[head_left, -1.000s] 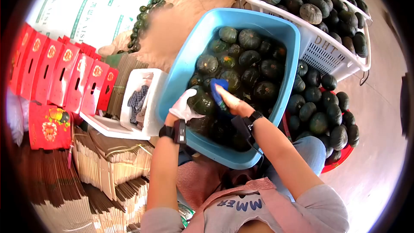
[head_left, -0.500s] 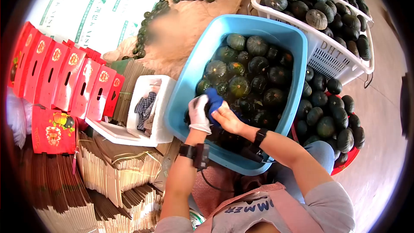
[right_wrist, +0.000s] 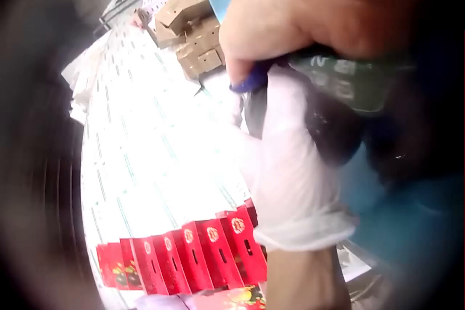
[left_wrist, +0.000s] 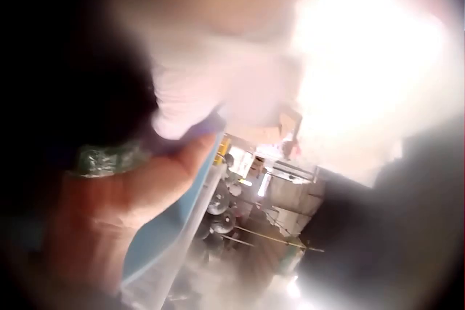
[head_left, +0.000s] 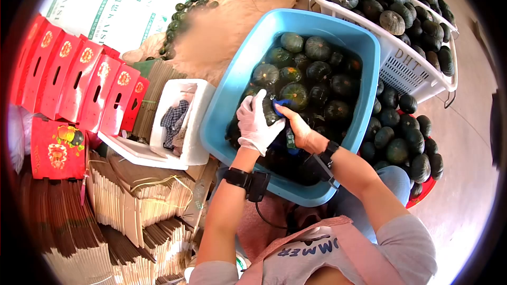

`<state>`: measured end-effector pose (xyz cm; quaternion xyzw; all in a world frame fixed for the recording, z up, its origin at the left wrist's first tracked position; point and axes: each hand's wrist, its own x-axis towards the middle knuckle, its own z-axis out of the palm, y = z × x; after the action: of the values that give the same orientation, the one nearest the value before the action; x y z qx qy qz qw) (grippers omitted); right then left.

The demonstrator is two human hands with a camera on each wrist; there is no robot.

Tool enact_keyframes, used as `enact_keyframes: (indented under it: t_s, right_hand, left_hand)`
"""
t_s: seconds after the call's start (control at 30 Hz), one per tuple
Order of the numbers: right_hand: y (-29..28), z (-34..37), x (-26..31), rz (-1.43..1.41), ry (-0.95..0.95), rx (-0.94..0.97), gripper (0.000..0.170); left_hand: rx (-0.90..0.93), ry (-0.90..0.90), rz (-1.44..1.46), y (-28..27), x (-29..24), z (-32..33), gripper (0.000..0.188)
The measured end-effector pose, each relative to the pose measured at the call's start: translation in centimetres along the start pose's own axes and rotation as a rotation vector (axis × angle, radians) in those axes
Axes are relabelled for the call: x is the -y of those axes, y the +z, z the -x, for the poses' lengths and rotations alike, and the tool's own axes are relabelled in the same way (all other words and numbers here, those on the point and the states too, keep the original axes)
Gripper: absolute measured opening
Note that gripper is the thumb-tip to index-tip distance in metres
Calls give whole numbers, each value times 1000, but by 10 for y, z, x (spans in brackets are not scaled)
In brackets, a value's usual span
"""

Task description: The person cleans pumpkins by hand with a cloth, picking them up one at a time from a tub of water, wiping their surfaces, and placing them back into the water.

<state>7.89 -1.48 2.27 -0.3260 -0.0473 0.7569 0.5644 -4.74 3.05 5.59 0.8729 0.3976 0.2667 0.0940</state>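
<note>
Over the near left part of a blue tub (head_left: 244, 47) of water and dark green squashes (head_left: 318, 48), the gloved left hand (head_left: 257, 124) grips a dark squash (head_left: 270, 112). Bare and close beside it, the right hand (head_left: 299, 128) holds a blue cloth (head_left: 281, 105) with a green label against that squash. In the right wrist view the white glove (right_wrist: 294, 164) curls round the dark squash (right_wrist: 334, 132), and the bare thumb presses the cloth (right_wrist: 251, 79). The left wrist view is blurred; bare fingers (left_wrist: 156, 186) touch the glove (left_wrist: 185, 99) there.
White crates (head_left: 404, 63) of squashes stand at the upper right, above a red basin (head_left: 422, 192) heaped with more. To the left are a foam box (head_left: 198, 145), red cartons (head_left: 79, 87) and stacked cardboard (head_left: 158, 206). Small squashes lie on a tan sheet (head_left: 232, 21).
Both hands have risen from lower in the tub, bringing the squash into view between them. The left hand has turned so its glove back faces up, and the cloth has shifted right.
</note>
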Motion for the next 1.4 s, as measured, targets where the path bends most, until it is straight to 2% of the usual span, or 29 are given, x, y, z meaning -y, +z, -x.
enact_keyframes:
  t_s: [0.03, 0.07, 0.1, 0.17, 0.2, 0.23, 0.27, 0.33, 0.37, 0.43, 0.47, 0.5, 0.57, 0.63, 0.7, 0.77, 0.83, 0.9, 0.93, 0.97, 1.0, 1.07, 1.17, 1.2, 1.23, 1.3, 1.33, 1.37, 1.4]
  right_hand:
    - [4, 4, 3, 242, -132, -124, 50]
    - [2, 6, 8, 114, -103, -39, 53]
    - [0, 9, 12, -13, -69, 45, 55]
    - [-4, 8, 21, -201, 15, 286, 59]
    - [-3, 8, 18, -166, 18, 194, 58]
    - [0, 5, 20, -125, 12, 109, 57]
    - [-7, -7, 21, -119, 4, 121, 57]
    - [-27, -21, 7, 331, -270, -146, 58]
    - [-33, -22, 4, 699, -315, -266, 58]
    - [-24, -18, -15, 1656, -648, -234, 50]
    - [-22, -20, -28, 1466, -549, -301, 38]
    - [-24, -17, -33, 1585, -867, -116, 34]
    - [-4, 5, -16, 1678, -784, -126, 34]
    - [-19, -13, -7, 1231, -639, -93, 39]
    - [-24, -25, 3, 473, -253, -9, 51]
    - [7, 10, 16, -86, 26, 10, 58]
    - [-7, -8, -6, -388, -48, 121, 63]
    - [-16, -17, -19, -436, -274, 22, 63]
    - [-23, -16, -13, -534, -206, 133, 61]
    - [-29, -17, -10, -528, -218, 126, 61]
    - [-30, -15, -3, -435, -167, 9, 61]
    - [-34, -15, 12, -213, -68, -151, 62]
    - [-40, -35, 9, 104, 94, -234, 69]
    - [-25, -26, 7, -27, 96, -175, 71]
    - [-7, -8, 7, 73, -45, -355, 71]
    - [-32, -26, -11, 464, -305, -322, 68]
    - [-25, -20, -13, 987, -425, -430, 60]
    - [-16, -9, -28, 1120, -628, -300, 49]
    - [-8, -8, -46, 1219, -847, -320, 46]
  left_hand:
    - [50, -25, 1, -6, -6, 1, 94]
    - [22, 186, 152, -17, -6, -1, 101]
    - [0, 141, 645, -20, 2, -6, 92]
    - [-14, -473, 921, -27, 9, 5, 76]
    - [266, -318, 1450, -30, 6, -6, 59]
    - [351, -595, 1693, -20, 11, 4, 48]
    - [305, -622, 1571, -15, 11, 4, 43]
    - [219, -697, 1385, -11, 10, 1, 29]
    - [270, -653, 1196, -13, 16, 2, 39]
    - [293, -445, 499, -10, 19, 9, 63]
    - [319, -244, 88, -2, 15, 12, 86]
    - [352, -235, 3, 20, 14, 18, 95]
    - [179, -66, 337, 28, 19, 27, 100]
    - [173, -96, 404, 7, 6, 18, 107]
    - [207, -345, 570, -8, -2, 13, 102]
    - [-84, -450, 943, 3, -12, 10, 94]
    - [-366, -483, 1022, 18, -48, 7, 87]
    - [-552, -160, 583, 45, -58, 12, 87]
    - [-562, -121, 619, 52, -61, 14, 79]
    - [-561, -118, 634, 55, -52, 12, 79]
    - [-381, -309, 895, 45, -40, 5, 75]
    - [-162, -469, 1252, 24, -10, -10, 64]
    - [-99, -226, 1329, 13, -14, -8, 49]
    - [-130, -336, 1340, 22, -16, -3, 50]
    - [-159, -449, 1348, 30, -16, 0, 50]
    - [-181, -497, 1343, 44, -6, 7, 56]
    - [-325, -546, 1099, 56, -1, 9, 60]
    - [-464, -585, 852, 69, 4, 9, 63]
    - [-494, -807, 797, 76, 9, 6, 68]
